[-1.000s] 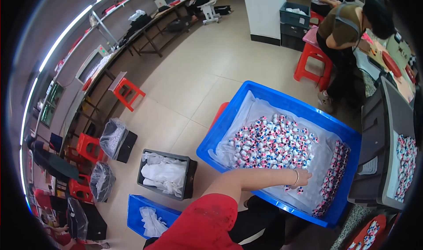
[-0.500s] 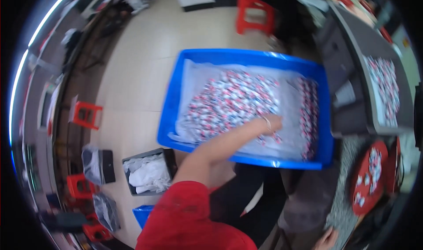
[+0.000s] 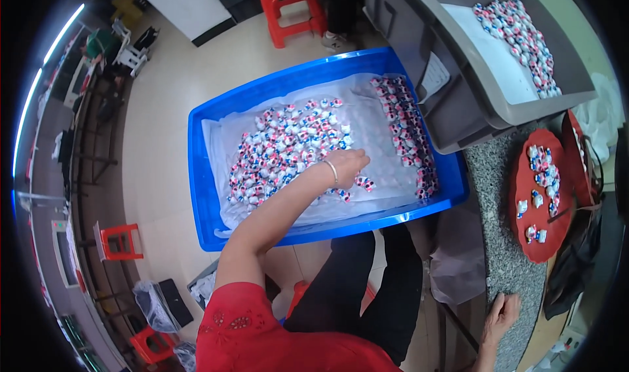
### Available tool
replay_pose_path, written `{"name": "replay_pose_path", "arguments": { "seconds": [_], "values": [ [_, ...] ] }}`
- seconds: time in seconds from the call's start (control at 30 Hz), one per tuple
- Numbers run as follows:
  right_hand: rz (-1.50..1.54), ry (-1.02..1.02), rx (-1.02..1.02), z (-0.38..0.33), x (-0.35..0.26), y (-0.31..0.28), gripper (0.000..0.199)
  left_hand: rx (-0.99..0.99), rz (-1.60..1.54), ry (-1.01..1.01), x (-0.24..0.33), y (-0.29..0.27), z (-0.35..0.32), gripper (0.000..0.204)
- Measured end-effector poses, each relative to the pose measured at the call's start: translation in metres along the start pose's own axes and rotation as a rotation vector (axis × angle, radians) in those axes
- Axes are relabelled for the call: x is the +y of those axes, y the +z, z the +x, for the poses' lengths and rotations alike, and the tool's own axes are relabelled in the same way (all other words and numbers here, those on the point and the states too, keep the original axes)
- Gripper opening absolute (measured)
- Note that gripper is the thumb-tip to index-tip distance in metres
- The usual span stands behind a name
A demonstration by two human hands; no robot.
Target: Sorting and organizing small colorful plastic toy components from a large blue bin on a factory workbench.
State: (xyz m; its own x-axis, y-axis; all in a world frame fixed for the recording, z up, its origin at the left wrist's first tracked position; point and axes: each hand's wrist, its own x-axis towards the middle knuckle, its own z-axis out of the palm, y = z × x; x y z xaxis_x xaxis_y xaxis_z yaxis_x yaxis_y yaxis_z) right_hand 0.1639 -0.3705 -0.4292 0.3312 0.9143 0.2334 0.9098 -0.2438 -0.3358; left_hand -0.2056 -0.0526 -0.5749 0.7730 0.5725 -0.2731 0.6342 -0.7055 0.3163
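Note:
My left hand (image 3: 346, 166), a bracelet on its wrist, reaches into a large blue tub (image 3: 298, 236) lined with white sheeting. Its fingers are bent together and closed; what they may hold is hidden. Just beyond them lie loose small painted figurines (image 3: 364, 183) in white, pink and blue. A heap of the same figurines (image 3: 282, 152) covers the tub's left and middle, while others stand in tight rows (image 3: 401, 120) along the right wall. My right hand (image 3: 503, 314) rests on the speckled stone counter (image 3: 501, 241), fingers curled, with nothing visible in it.
A grey bin (image 3: 485, 90) with more figurines on white sheeting stands at the tub's far right. On the counter, a red scalloped tray (image 3: 540, 238) carries several figurines. Red stools (image 3: 121, 242) and lined boxes (image 3: 164, 306) stand on the floor; a person's foot (image 3: 335, 41) shows beyond.
The view has shifted, so the tub appears farther left and tilted, with the bin and counter closer. My left hand is still over the tub; more of my right hand shows.

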Motion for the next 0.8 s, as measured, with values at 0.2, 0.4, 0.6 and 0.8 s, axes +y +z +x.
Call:
{"name": "replay_pose_path", "arguments": {
  "seconds": [0.2, 0.4, 0.6, 0.8],
  "values": [
    [0.029, -0.157, 0.059, -0.009, 0.036, 0.020, 0.029, 0.114, -1.036, -0.119, -0.016, 0.008, -0.012, 0.037],
    [-0.282, -0.201, -0.067, -0.093, -0.041, -0.065, 0.029, 0.362, -1.088, 0.028, 0.048, 0.065, -0.045, 0.027],
    [-0.312, -0.225, -0.268, -0.114, -0.034, -0.077, 0.028, 0.661, -0.986, -0.057, 0.078, 0.080, -0.075, 0.022],
    [-0.407, -0.296, 0.153, -0.162, -0.060, -0.083, 0.027, 0.518, -1.010, 0.014, 0.101, 0.070, -0.112, 0.028]
  ]
}}
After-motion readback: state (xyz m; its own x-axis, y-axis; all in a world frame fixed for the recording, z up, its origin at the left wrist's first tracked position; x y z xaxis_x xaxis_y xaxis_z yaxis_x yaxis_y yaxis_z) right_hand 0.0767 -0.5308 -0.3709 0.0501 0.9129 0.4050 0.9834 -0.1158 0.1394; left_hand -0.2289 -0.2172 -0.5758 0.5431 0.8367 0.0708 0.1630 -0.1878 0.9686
